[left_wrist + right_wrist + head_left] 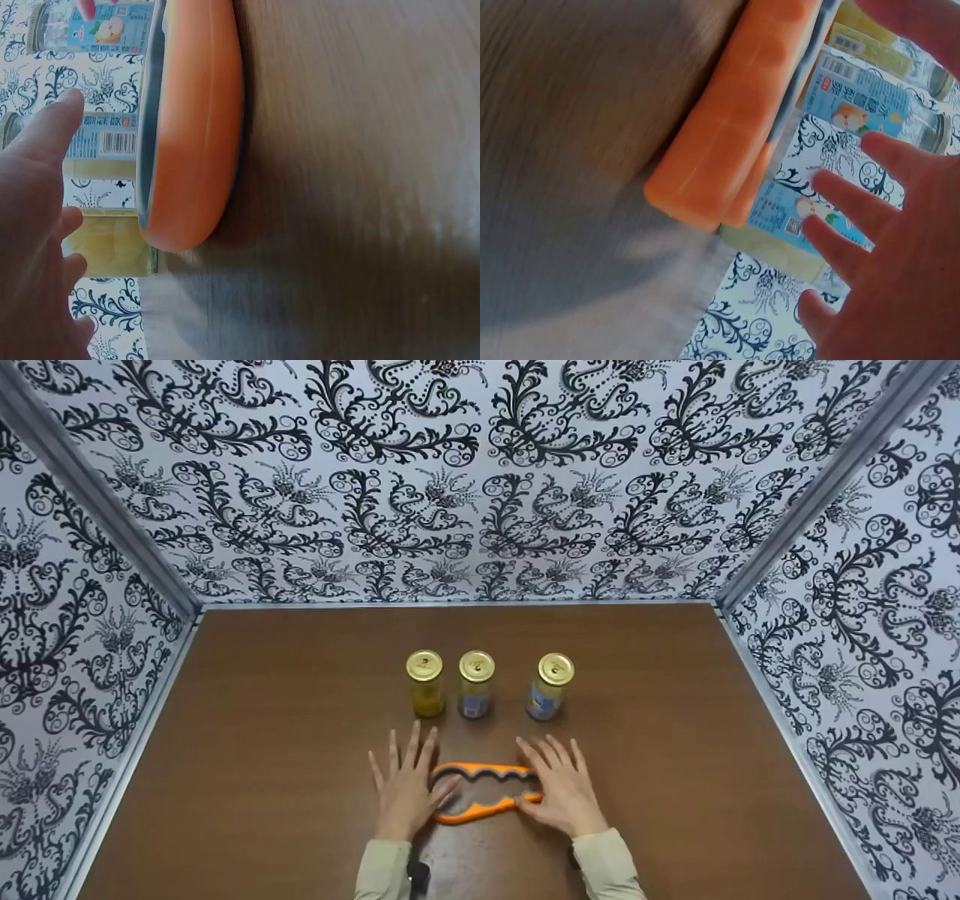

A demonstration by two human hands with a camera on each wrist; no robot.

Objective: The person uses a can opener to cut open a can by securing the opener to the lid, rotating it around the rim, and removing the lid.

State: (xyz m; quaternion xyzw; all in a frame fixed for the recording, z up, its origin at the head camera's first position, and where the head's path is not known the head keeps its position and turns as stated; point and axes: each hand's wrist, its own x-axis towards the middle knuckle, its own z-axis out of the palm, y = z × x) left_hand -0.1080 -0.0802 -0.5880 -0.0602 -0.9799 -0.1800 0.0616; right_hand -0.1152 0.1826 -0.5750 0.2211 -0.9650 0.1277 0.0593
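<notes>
An orange jar opener (474,812) with grey scalloped inner edges lies on the table between both hands. My left hand (407,799) is at its rounded end, fingers spread and thumb reaching over the loop. At the handle ends is my right hand (564,793), its fingers extended and its thumb near the lower handle. Past the opener stand three upright jars with gold lids: a yellow jar (427,697) on the left, a blue-labelled jar (475,701) beside it, and another blue-labelled jar (543,701) further right. In the right wrist view, the opener (720,127) is apart from the fingertips.
The brown wooden table (285,697) is enclosed by a back wall (480,510), a left wall (67,660) and a right wall (885,660), all with black scroll patterns. Grey metal strips run along the table's edges.
</notes>
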